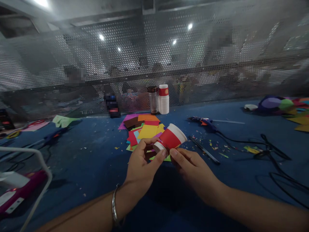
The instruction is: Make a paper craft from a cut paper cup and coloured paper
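Note:
A white paper cup with a red band (pixel 172 137) is tilted on its side above the blue table, its mouth toward the upper right. My left hand (pixel 144 162) grips the cup's base end between thumb and fingers. My right hand (pixel 193 170) is closed at the cup's lower side, thumb against the fingers; whether it pinches the cup or something small there is hidden. Behind the cup lies a pile of coloured paper (pixel 147 130), with yellow, red, orange, purple and brown sheets.
A stack of paper cups (pixel 163 103) and a clear jar (pixel 153 101) stand by the mesh partition. A blue glue gun (pixel 205 123), black pen (pixel 204 149) and cable (pixel 270 154) lie right. A magenta power strip (pixel 21 193) sits left. Paper scraps dot the table (pixel 96 180).

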{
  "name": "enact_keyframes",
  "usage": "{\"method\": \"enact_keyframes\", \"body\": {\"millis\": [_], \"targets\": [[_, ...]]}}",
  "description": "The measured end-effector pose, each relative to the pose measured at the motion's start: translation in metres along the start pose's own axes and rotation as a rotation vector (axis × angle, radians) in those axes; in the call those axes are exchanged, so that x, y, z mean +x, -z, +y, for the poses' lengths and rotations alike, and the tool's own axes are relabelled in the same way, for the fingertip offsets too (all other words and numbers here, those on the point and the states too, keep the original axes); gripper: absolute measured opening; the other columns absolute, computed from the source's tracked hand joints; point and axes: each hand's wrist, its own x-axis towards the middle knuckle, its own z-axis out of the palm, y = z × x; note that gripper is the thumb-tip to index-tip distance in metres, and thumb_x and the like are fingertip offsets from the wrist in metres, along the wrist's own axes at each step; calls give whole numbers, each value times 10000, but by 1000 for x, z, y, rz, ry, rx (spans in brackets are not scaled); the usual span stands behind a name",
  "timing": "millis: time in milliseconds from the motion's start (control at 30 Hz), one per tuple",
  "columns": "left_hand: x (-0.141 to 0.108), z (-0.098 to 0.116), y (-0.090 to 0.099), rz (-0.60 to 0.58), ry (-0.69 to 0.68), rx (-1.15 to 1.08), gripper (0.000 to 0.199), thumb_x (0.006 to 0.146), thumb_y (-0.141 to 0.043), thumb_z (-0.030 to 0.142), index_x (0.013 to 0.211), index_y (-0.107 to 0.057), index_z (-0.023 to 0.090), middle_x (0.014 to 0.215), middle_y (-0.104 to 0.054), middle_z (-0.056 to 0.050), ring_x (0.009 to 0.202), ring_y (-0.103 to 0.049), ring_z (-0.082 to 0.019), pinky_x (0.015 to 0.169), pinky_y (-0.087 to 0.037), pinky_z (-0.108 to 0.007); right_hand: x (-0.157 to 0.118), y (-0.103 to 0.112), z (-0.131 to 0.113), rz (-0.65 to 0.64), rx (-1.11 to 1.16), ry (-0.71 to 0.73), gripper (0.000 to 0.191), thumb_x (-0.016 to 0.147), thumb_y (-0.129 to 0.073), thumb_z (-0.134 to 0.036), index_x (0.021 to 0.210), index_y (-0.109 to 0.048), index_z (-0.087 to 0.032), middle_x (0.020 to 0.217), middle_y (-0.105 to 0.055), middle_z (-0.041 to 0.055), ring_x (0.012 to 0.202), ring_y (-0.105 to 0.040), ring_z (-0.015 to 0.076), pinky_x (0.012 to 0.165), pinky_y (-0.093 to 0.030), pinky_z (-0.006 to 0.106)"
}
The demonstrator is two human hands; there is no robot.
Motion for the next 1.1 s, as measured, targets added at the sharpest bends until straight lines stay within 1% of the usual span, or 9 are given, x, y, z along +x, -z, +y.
{"method": "enact_keyframes", "body": {"millis": [167,300,400,567,667,733,833,967,1100], "targets": [[0,2,-1,20,19,8,432,722,-765,387,1054,-599,166,994,-708,-91,897,-686,-215,794,-563,-343,0,1,2,9,-47,-10,478,830,-569,-642,664,-448,-210,540,-301,-86,457,-214,70,399,-146,224],[1,5,-2,23,53,-1,436,693,-778,382,1029,-598,171,961,-710,-82,889,-691,-222,790,-569,-356,1,1,4,13,-62,28,484,846,-552,-633,642,-439,-208,543,-305,-80,481,-234,79,421,-170,231],[2,5,-2,23,68,3,452,684,-782,380,1037,-595,168,965,-708,-86,892,-689,-224,799,-566,-364,2,1,5,7,-66,44,465,850,-559,-612,651,-462,-204,555,-313,-76,493,-242,84,433,-189,233],[4,2,1,14,56,5,455,683,-789,369,1039,-588,170,969,-708,-89,893,-687,-221,815,-563,-369,2,2,4,24,-60,1,476,837,-556,-634,638,-435,-218,536,-272,-87,461,-199,80,416,-167,239],[5,0,2,10,58,5,494,675,-793,352,1076,-578,160,1025,-702,-107,940,-685,-230,847,-559,-379,3,3,3,31,-55,0,489,836,-543,-648,632,-411,-223,533,-264,-89,458,-191,80,416,-167,238],[6,0,2,-3,55,-2,499,679,-789,338,1092,-574,160,1068,-698,-116,979,-683,-236,877,-553,-389,4,5,4,41,-89,49,492,850,-521,-647,631,-415,-220,551,-287,-77,477,-219,87,426,-182,240],[6,1,2,-32,47,-21,448,704,-771,324,1080,-580,172,1081,-704,-106,1001,-686,-236,901,-547,-394,5,7,6,58,-200,131,468,888,-478,-619,651,-433,-218,589,-303,-61,512,-255,102,449,-208,246],[4,2,2,-38,20,-11,452,717,-769,337,1102,-582,191,1111,-699,-94,1020,-683,-238,884,-559,-379,5,10,8,65,-343,222,428,919,-458,-555,655,-428,-220,615,-332,-47,558,-315,121,502,-256,259],[2,3,2,-82,14,-21,478,714,-775,345,1121,-569,201,1143,-691,-100,1017,-689,-240,881,-562,-375,2,11,7,37,-438,331,367,947,-447,-488,712,-509,-213,677,-460,-15,645,-429,147,584,-324,269]]}}
